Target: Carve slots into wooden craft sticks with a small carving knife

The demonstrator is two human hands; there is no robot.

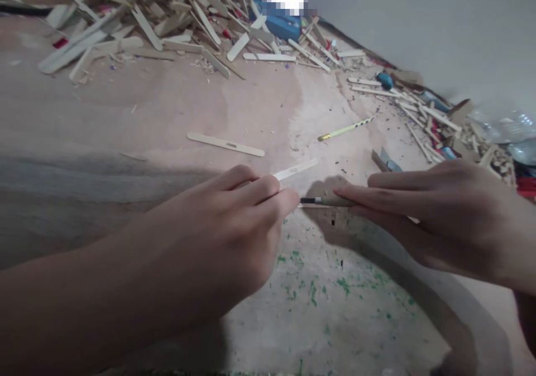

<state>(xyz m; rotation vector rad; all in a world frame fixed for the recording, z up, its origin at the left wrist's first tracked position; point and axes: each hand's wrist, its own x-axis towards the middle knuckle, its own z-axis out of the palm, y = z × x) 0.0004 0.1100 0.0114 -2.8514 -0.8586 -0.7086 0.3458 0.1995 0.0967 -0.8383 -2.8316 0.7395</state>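
Note:
My left hand (234, 225) is closed, its fingertips pressed together near the middle of the work surface. A pale craft stick (297, 169) with a small dark mark sticks out beyond its fingers. My right hand (439, 214) grips the wooden handle of a slim carving tool (330, 201). The tool's dark metal tip points left and meets my left fingertips. Just under the tool runs a thin pale edge, perhaps of another stick; what lies beneath my left fingers is hidden. A second craft stick (226, 144), also marked near its middle, lies beyond my left hand.
A yellowish pencil (345, 129) lies farther back. Loose craft sticks (180, 13) are heaped at the back left, with a blue object (282, 27) beside them. More sticks and scraps (431, 114) line the right wall, near clear plastic (506, 128). Green flecks mark the near surface.

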